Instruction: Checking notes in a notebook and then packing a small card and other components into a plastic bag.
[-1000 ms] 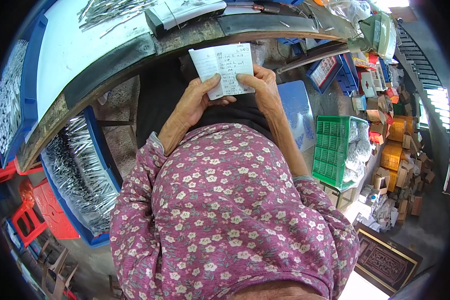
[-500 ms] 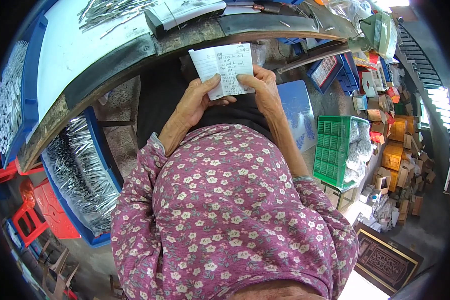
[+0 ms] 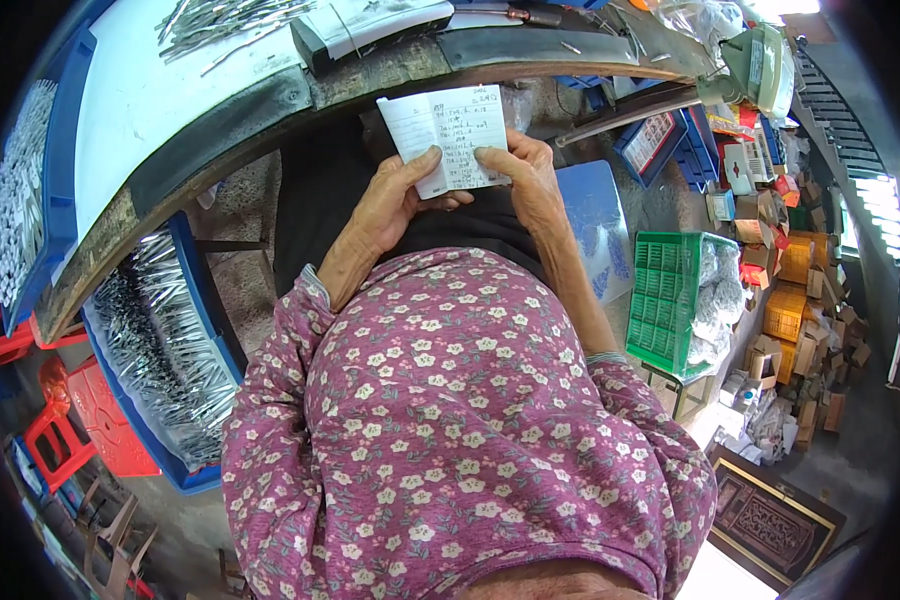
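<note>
I had both hands up in front of my chest, just below the bench (image 3: 220, 120) edge. My left hand (image 3: 395, 200) was closed on the small open notebook (image 3: 448, 135), its thumb pressed across the lower left page and the fingers tucked behind. My right hand (image 3: 522, 175) gripped the notebook from the other side, thumb lying on the right page, which was covered in handwriting I could not read. The notebook was tilted slightly and held clear of the bench. On the bench top lay a scatter of thin metal rods (image 3: 220, 15). A blue tray of more rods (image 3: 165, 350) sat low to my left, and a green crate (image 3: 675, 300) stood to my right on the floor.
</note>
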The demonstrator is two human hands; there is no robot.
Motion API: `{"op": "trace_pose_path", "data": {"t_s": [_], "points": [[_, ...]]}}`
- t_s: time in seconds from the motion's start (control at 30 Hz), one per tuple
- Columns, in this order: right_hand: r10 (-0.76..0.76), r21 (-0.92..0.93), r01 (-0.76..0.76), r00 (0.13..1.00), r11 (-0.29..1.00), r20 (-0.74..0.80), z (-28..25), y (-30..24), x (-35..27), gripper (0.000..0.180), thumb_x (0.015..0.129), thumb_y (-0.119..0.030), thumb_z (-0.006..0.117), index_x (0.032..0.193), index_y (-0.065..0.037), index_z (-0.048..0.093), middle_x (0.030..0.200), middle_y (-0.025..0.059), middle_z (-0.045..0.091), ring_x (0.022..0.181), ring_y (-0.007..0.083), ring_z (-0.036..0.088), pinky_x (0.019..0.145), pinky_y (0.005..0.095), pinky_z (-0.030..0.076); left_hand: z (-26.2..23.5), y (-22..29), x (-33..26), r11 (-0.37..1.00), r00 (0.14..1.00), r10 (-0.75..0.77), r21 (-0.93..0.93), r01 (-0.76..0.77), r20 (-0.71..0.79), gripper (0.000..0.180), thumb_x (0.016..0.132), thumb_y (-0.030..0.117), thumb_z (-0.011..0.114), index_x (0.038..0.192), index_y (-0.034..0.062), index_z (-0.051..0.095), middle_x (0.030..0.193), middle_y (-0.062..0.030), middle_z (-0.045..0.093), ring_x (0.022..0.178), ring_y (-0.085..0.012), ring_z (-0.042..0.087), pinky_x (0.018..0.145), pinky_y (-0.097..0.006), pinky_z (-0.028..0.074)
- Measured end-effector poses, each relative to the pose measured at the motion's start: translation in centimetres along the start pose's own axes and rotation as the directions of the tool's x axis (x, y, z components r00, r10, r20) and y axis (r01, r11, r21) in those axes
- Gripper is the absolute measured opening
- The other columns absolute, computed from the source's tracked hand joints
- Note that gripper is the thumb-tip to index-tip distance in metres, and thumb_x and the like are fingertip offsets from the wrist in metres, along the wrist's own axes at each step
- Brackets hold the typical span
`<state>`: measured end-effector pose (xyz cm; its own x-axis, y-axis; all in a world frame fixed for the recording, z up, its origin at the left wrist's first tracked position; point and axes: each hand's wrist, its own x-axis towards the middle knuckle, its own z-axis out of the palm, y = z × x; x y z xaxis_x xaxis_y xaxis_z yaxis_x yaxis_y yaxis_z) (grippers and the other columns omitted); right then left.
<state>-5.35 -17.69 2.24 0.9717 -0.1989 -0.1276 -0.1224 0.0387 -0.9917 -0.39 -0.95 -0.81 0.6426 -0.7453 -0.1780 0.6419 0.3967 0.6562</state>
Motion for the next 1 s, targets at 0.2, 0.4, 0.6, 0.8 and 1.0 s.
{"op": "trace_pose_path", "data": {"t_s": [0.2, 0.4, 0.6, 0.8, 1.0], "points": [[0.003, 0.001, -0.003, 1.0, 1.0, -0.006, -0.04, 0.27, 0.16, 0.027, 0.074, -0.01, 0.058, 0.098, 0.003, 0.061, 0.086, 0.0087, 0.063, 0.073, 0.0115, 0.057, 0.069, 0.0234, 0.044, -0.16, 0.05, 0.08, 1.0, 1.0, 0.002, 0.0, -0.002, -0.004, 0.04, 0.089, 0.029, 0.048, 0.11, -0.0045, 0.048, 0.096, -0.0147, 0.06, 0.074, -0.0226, 0.063, 0.062, -0.027, 0.053], [0.019, -0.047, -0.019, 1.0, 0.999, -0.001, -0.52, 0.24, -0.15, 0.026, 0.074, -0.012, 0.058, 0.096, 0.002, 0.061, 0.083, 0.0072, 0.063, 0.067, 0.0091, 0.055, 0.06, 0.02, 0.042, 0.04, -0.15, 0.12, 1.0, 1.0, 0.01, 0.008, -0.01, -0.002, 0.04, 0.088, 0.029, 0.048, 0.11, -0.0049, 0.048, 0.096, -0.0149, 0.06, 0.074, -0.0223, 0.063, 0.062, -0.027, 0.053], [0.018, -0.071, -0.019, 1.0, 0.997, -0.011, -0.16, -0.09, -0.25, 0.025, 0.074, -0.014, 0.059, 0.094, 0.001, 0.062, 0.078, 0.0047, 0.062, 0.06, 0.0053, 0.049, 0.051, 0.0179, 0.035, 0.02, -0.08, 0.1, 1.0, 1.0, 0.017, 0.004, -0.017, -0.001, 0.041, 0.088, 0.029, 0.048, 0.11, -0.0053, 0.049, 0.096, -0.015, 0.06, 0.074, -0.022, 0.063, 0.061, -0.026, 0.053], [0.032, -0.091, -0.033, 0.999, 0.995, -0.012, -0.26, 0.15, 0.05, 0.026, 0.074, -0.013, 0.058, 0.095, 0.001, 0.062, 0.081, 0.0064, 0.063, 0.064, 0.0076, 0.054, 0.056, 0.019, 0.04, -0.13, -0.06, 0.25, 1.0, 1.0, 0.017, -0.004, -0.017, -0.001, 0.04, 0.088, 0.028, 0.048, 0.11, -0.0052, 0.048, 0.095, -0.0153, 0.06, 0.073, -0.0222, 0.063, 0.061, -0.026, 0.053], [0.027, -0.059, -0.027, 1.0, 0.998, -0.01, -0.62, 0.67, 0.11, 0.026, 0.074, -0.011, 0.058, 0.097, 0.002, 0.061, 0.083, 0.0079, 0.063, 0.069, 0.01, 0.057, 0.061, 0.02, 0.044, -0.1, -0.28, 0.31, 1.0, 1.0, 0.013, -0.006, -0.013, 0.0, 0.039, 0.088, 0.028, 0.048, 0.11, -0.0049, 0.049, 0.094, -0.0153, 0.061, 0.073, -0.0224, 0.063, 0.061, -0.026, 0.053]]}}
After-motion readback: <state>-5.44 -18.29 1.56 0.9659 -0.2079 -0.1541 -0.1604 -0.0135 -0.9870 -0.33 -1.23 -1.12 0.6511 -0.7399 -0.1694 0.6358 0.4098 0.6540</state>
